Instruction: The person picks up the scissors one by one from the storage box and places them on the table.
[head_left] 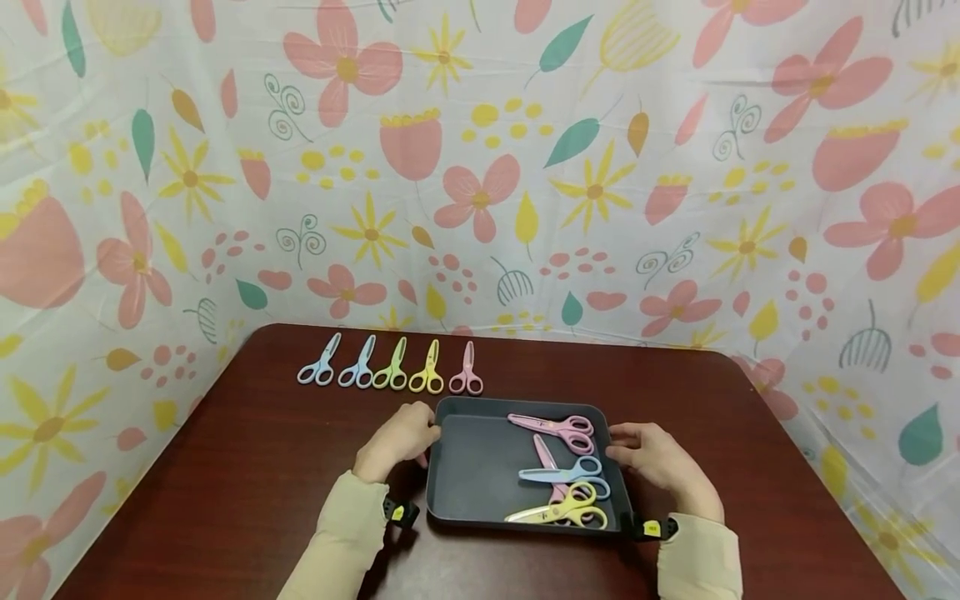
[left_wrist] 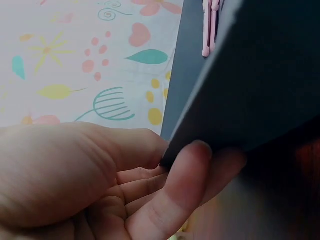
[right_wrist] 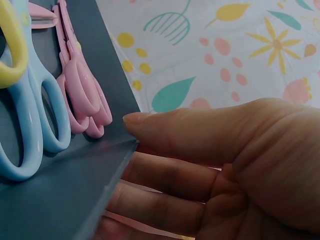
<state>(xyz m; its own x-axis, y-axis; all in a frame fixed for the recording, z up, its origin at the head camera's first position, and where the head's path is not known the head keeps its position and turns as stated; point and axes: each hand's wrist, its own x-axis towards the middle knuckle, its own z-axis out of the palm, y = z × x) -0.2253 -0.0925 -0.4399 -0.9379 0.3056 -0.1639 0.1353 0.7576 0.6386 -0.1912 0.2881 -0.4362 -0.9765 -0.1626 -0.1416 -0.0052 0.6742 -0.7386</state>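
A dark grey rectangular tray (head_left: 480, 467) is between my two hands. My left hand (head_left: 401, 435) grips its left side; in the left wrist view the thumb (left_wrist: 142, 147) is at the rim and the fingers lie against the outer wall. On the other side my right hand (head_left: 660, 462) holds the right edge, thumb (right_wrist: 175, 131) at the rim and fingers on the outside. Toward the tray's right end lie pink scissors (head_left: 555, 426), blue scissors (head_left: 551, 476) and yellow scissors (head_left: 551, 511). A second pink pair (head_left: 545, 452) is partly covered by the blue and yellow ones.
Behind the tray, several scissors stand in a row along the table's back left: two blue pairs (head_left: 324, 364), a green pair (head_left: 395, 367), a yellow pair (head_left: 430, 371) and a pink pair (head_left: 467, 372). A floral curtain (head_left: 480, 200) hangs behind the dark red-brown table (head_left: 247, 467).
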